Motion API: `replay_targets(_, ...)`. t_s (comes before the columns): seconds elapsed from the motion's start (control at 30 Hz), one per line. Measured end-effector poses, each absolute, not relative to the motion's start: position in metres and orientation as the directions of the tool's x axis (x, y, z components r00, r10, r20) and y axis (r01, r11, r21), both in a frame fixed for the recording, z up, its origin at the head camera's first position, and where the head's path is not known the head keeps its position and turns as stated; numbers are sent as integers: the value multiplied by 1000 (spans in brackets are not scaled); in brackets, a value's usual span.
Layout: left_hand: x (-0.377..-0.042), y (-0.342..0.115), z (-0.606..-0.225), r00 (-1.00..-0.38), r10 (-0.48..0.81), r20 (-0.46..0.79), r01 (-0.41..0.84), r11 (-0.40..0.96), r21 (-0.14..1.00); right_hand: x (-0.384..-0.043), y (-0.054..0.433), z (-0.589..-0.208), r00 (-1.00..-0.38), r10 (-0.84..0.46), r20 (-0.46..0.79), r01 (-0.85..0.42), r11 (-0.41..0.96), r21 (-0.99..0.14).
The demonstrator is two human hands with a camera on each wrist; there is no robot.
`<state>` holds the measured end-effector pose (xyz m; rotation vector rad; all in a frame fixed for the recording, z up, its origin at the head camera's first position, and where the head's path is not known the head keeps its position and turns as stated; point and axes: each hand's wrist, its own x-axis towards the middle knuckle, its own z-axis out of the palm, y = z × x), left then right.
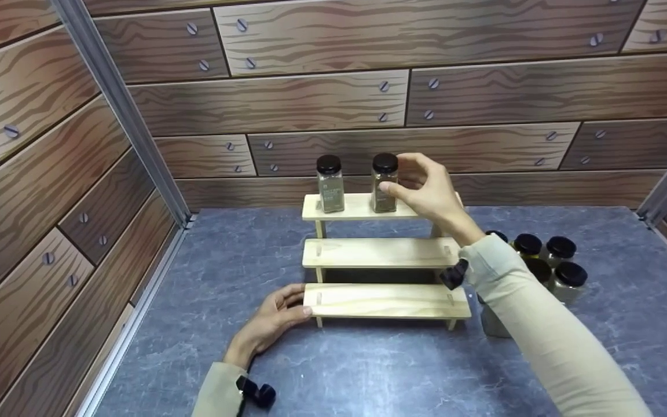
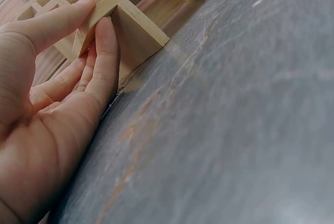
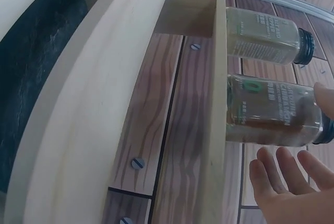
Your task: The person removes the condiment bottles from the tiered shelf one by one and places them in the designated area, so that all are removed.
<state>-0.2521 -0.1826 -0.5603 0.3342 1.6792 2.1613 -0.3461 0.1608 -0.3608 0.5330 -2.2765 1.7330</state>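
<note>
A three-tier wooden display rack [image 1: 383, 253] stands on the table. Its lowest board is pinched at the left end by my left hand [image 1: 272, 318], thumb on top and fingers beneath, as the left wrist view shows. On the top tier stand two glass spice jars with black caps. The left one is a greenish spice jar [image 1: 331, 188]; the other, a brown cinnamon jar [image 1: 384, 197], is upright to its right. My right hand [image 1: 429, 188] is around the cinnamon jar, thumb by its front near the cap. In the right wrist view the fingertips are spread just off its side.
Several more black-capped jars [image 1: 561, 248] are grouped on the table [image 1: 241, 255] right of the rack, partly hidden by my right sleeve [image 1: 548, 324]. A wood-patterned wall [image 1: 322, 104] rises close behind the top tier. Another such wall [image 1: 50, 260] is on the left.
</note>
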Motion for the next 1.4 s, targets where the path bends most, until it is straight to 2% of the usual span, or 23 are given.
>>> replay_targets(0.6,-252,-182,-559,-896,442,-47,-157,-217,963,-342,159,-362,-887,-104,449,-459,280,-843)
replay_targets(1.13,-251,-183,-558,-896,443,-37,-144,-211,967,-298,194,-355,-865,-121,486,-501,235,-833)
replay_targets(1.4,-251,-182,-557,-895,443,-44,-149,-204,968,-277,215,-355,-847,-130,515,-531,261,-806)
